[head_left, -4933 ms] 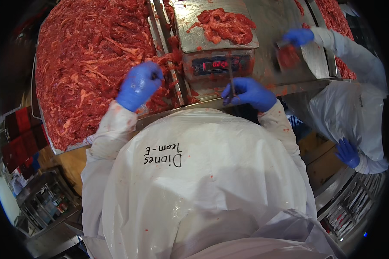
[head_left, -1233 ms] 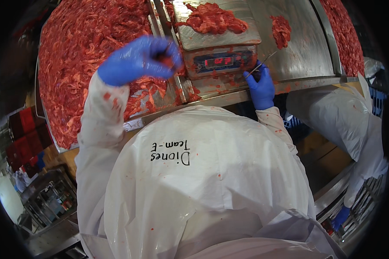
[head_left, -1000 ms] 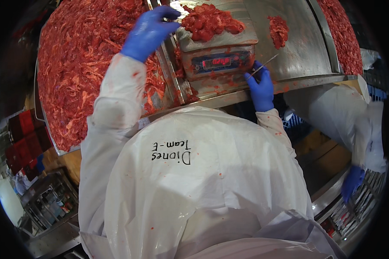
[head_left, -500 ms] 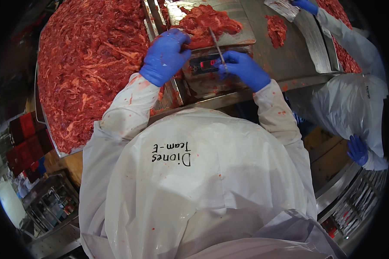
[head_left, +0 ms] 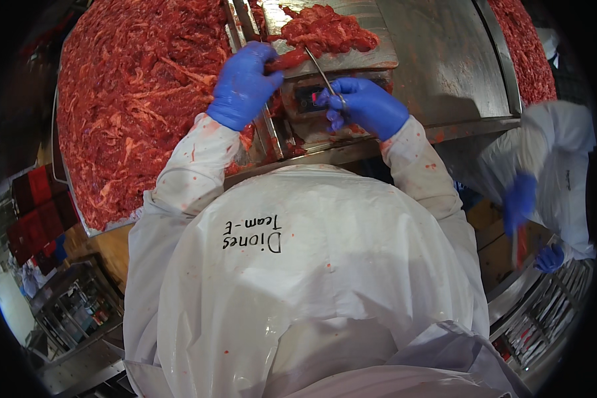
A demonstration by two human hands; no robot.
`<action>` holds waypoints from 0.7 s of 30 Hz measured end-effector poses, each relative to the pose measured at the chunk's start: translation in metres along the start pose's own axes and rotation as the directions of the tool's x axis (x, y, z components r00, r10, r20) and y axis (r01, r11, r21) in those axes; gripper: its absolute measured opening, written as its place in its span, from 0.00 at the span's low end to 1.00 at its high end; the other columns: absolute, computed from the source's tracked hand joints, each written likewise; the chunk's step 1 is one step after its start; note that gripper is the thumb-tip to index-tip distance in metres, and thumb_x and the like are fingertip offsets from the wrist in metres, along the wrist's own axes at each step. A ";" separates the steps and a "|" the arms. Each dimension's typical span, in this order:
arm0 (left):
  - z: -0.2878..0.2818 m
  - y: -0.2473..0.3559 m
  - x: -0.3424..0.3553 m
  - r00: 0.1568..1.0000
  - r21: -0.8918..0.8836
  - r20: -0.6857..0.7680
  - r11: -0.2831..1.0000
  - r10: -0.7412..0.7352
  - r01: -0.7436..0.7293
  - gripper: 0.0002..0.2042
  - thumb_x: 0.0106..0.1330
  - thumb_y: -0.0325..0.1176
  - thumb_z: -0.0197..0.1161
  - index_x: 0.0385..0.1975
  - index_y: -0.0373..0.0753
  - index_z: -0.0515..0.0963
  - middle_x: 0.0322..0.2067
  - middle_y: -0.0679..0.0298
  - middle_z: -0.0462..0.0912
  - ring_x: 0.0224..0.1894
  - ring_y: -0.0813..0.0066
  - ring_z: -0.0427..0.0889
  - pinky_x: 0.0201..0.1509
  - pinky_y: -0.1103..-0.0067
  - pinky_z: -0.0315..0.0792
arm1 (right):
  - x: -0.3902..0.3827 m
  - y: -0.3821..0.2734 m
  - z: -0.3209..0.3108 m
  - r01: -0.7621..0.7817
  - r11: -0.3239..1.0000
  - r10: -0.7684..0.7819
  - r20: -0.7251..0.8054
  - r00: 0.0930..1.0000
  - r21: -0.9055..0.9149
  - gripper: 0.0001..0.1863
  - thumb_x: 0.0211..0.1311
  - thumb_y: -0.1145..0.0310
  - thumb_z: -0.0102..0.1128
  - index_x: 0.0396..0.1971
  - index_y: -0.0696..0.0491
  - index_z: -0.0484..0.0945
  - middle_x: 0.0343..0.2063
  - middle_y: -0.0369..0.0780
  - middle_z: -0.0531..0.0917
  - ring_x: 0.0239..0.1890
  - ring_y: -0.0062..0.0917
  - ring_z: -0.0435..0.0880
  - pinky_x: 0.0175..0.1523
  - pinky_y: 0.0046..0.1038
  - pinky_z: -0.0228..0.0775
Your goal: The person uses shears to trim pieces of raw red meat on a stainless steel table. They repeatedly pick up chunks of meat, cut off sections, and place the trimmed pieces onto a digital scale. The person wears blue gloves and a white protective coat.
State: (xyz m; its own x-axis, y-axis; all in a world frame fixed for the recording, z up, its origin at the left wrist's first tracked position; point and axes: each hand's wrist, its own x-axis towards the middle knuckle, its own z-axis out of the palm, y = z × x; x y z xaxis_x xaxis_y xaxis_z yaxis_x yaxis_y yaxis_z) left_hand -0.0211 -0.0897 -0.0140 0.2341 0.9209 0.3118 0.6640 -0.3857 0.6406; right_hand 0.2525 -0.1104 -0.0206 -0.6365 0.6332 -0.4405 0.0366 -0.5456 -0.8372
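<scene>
Left hand pinches meat strip; right hand grips slim metal tool. Done: meat portion on scale, beyond both hands. Remaining: bulk meat pile, left of left hand.

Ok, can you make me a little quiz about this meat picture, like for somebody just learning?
1. Which hand holds the thin metal tool?
2. True or false: the scale has no meat on it.
3. What lies on the person's left, past the metal rail beside the scale?
A) a stack of plates
B) a big heap of meat
C) a green bucket

Key:
1. The right hand.
2. False: a pile of meat lies on it.
3. B.
</scene>
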 end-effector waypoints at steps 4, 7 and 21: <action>-0.005 -0.002 0.000 0.996 -0.096 -0.004 0.992 -0.084 0.083 0.13 0.57 0.27 0.72 0.40 0.34 0.80 0.32 0.59 0.79 0.33 0.69 0.80 0.41 0.75 0.77 | -0.021 0.004 0.002 -0.024 0.995 0.011 0.125 0.992 0.098 0.26 0.73 0.48 0.62 0.52 0.58 0.79 0.33 0.41 0.86 0.35 0.27 0.89 0.45 0.33 0.84; -0.003 0.013 -0.007 0.994 -0.146 0.033 0.983 -0.108 0.112 0.12 0.57 0.26 0.71 0.40 0.34 0.80 0.30 0.60 0.78 0.31 0.71 0.79 0.40 0.76 0.76 | 0.005 0.006 0.012 0.009 0.988 -0.010 0.006 1.000 0.157 0.22 0.74 0.52 0.62 0.50 0.57 0.80 0.33 0.39 0.86 0.33 0.25 0.87 0.44 0.33 0.84; -0.117 -0.166 -0.091 0.807 0.388 -0.098 0.725 -0.582 0.570 0.36 0.59 0.34 0.71 0.70 0.38 0.69 0.69 0.44 0.70 0.71 0.47 0.70 0.74 0.64 0.66 | -0.089 0.028 -0.038 0.097 0.995 -0.096 -0.017 0.995 0.031 0.15 0.62 0.69 0.70 0.46 0.58 0.81 0.41 0.41 0.87 0.49 0.30 0.87 0.58 0.32 0.78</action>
State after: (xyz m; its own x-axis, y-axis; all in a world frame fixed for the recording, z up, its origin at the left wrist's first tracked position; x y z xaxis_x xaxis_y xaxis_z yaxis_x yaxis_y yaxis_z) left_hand -0.2359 -0.1156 -0.0667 -0.2673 0.9622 -0.0524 0.8898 0.2673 0.3698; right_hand 0.3393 -0.1611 -0.0169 -0.6240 0.6919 -0.3633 -0.0487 -0.4983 -0.8656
